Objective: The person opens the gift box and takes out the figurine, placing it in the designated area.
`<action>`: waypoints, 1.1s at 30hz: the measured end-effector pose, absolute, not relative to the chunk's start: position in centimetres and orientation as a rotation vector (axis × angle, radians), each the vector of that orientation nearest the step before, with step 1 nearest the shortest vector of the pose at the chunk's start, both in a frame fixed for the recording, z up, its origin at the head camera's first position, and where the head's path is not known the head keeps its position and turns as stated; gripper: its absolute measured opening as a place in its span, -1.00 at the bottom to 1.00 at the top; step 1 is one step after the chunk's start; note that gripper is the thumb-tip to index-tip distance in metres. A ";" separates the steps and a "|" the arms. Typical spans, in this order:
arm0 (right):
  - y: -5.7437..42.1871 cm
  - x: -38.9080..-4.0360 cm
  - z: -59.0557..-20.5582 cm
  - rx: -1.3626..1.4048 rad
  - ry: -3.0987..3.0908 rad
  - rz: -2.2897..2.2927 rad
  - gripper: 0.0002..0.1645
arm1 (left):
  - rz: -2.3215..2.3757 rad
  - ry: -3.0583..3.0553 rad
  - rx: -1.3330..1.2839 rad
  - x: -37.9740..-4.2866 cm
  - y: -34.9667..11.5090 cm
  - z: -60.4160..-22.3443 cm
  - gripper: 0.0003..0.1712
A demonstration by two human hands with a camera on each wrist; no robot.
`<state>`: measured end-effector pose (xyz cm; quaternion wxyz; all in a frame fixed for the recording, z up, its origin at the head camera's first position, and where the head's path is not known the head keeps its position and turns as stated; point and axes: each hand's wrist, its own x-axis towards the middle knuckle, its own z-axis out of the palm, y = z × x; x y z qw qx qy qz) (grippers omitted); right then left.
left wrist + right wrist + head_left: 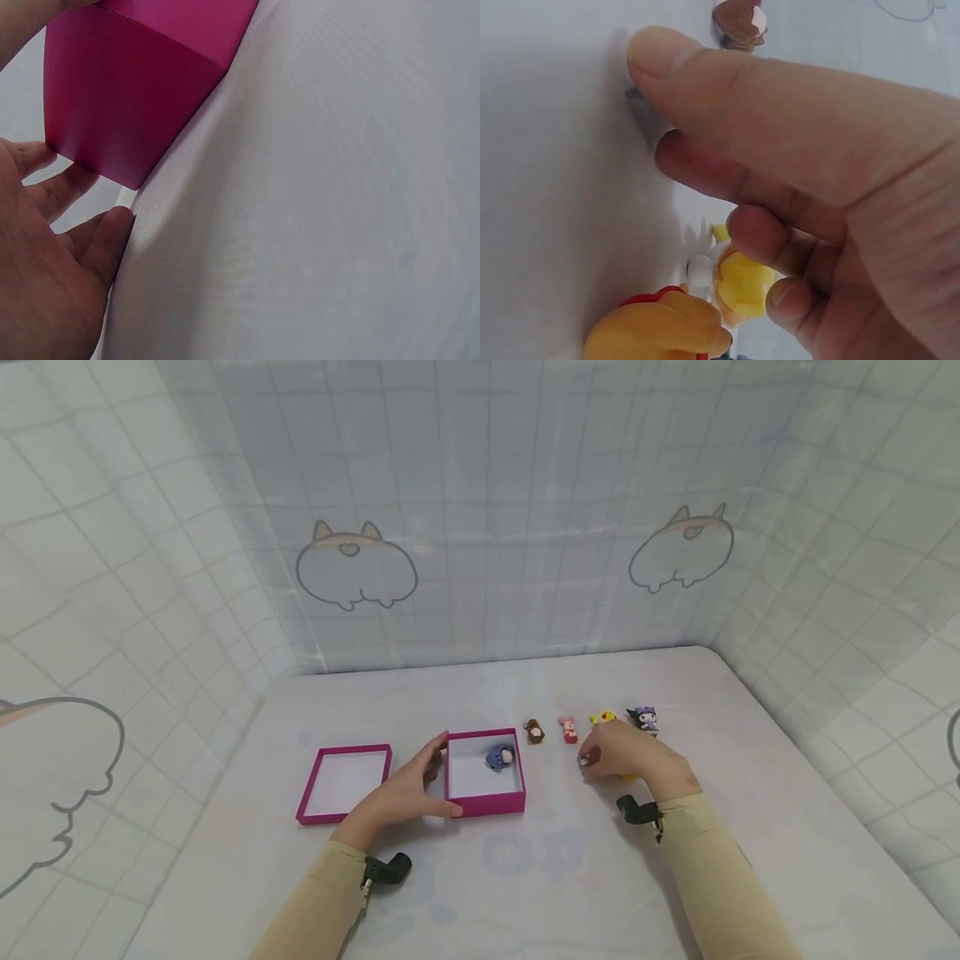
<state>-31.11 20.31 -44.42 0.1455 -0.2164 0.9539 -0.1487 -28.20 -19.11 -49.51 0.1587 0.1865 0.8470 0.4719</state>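
Note:
My left hand (403, 789) holds the magenta box (487, 806) at its left side, thumb by the near corner and fingers by the far one. In the left wrist view fingertips touch an edge of the box (127, 97). Inside the white interior lies a blue figurine (498, 757). My right hand (626, 750) is to the right of the box, pinching a small greyish thing (639, 101) between thumb and forefinger, mostly hidden. Close to this hand are an orange-yellow figurine (649, 330) and a yellow-and-white one (744, 285).
Left of the box lies its magenta-rimmed lid (307, 793). A brown figurine (534, 732), a pink-and-red one (568, 730), a yellow one (603, 716) and a purple-and-black one (645, 718) stand or lie behind the right hand. Grid-patterned curtains surround the white table (525, 893).

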 end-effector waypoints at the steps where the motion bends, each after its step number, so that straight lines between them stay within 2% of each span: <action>1: 20.3 -31.1 -44.4 -0.634 2.744 -0.430 -0.74 | 1.349 2.422 0.533 -28.2 -19.1 -49.5 0.49; 33: 21.0 -31.2 -44.0 -0.603 2.702 -0.419 -0.72 | 1.345 2.426 0.558 -28.7 -19.1 -49.7 0.51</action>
